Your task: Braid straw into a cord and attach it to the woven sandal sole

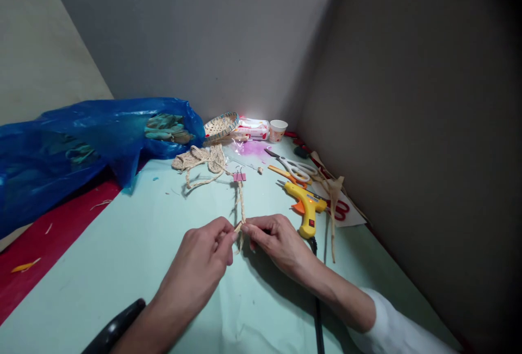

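A pale straw-coloured braided cord [242,202] runs toward me from a pink binder clip [239,177] on the table. My left hand [207,250] pinches a strand at the near end of the braid, thumb against forefinger. From the other side my right hand [277,240] is closed on the same end, its thumb and fingertips pressed on the cord. The two hands almost meet there, and a loose strand hangs below them. Beyond the clip, the cord joins a coiled bundle of braided cord [199,161].
To the right lie a yellow glue gun [305,202] with a black cable, white-handled scissors [291,166] and a twisted dry husk strip [334,207]. A blue plastic bag [81,147] fills the left. At the back stand a woven basket [222,125] and a paper cup [278,131].
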Motion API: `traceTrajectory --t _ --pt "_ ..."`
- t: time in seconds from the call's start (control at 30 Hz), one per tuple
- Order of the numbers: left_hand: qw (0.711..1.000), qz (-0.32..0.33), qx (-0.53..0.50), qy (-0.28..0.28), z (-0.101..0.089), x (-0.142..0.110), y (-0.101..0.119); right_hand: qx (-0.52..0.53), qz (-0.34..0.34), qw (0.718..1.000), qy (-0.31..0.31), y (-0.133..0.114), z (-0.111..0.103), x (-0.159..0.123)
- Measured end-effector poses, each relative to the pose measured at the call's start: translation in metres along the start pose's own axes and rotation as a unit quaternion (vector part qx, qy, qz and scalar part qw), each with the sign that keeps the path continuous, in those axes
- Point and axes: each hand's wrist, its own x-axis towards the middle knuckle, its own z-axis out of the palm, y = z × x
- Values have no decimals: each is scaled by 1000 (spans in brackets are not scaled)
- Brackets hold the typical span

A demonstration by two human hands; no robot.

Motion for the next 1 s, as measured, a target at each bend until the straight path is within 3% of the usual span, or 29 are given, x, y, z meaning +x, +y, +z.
traceTrajectory --t 0.07,0.13,0.33,0.5,0.6,0.63,0.7,0.77,0.83,1.0 --pt "998 -21 -55 -32 0 -1 1 53 -3 999 -2 0 1 0" --pt "998 -17 -44 -34 6 -4 0 110 -1 994 -8 1 2 0" --pt "987 97 118 46 31 -13 0 295 75 952 -23 9 8 0" --pt "975 136 164 55 9 -10 12 328 66 942 -2 9 10 1" --pt "986 91 74 119 -6 3 10 318 41 947 -2 5 9 1" --pt "992 67 16 106 -7 8 7 321 34 947 -8 4 9 1" --pt "987 11 -161 -23 -4 18 -1 329 25 944 -22 3 8 2" --pt "953 -6 -286 -95 3 25 -9 331 21 943 -31 2 8 2" --pt "939 -5 -326 -108 10 27 -12 326 21 944 -34 2 9 3" --pt "929 1 -362 -78 11 25 -6 316 17 948 -40 -1 8 1"
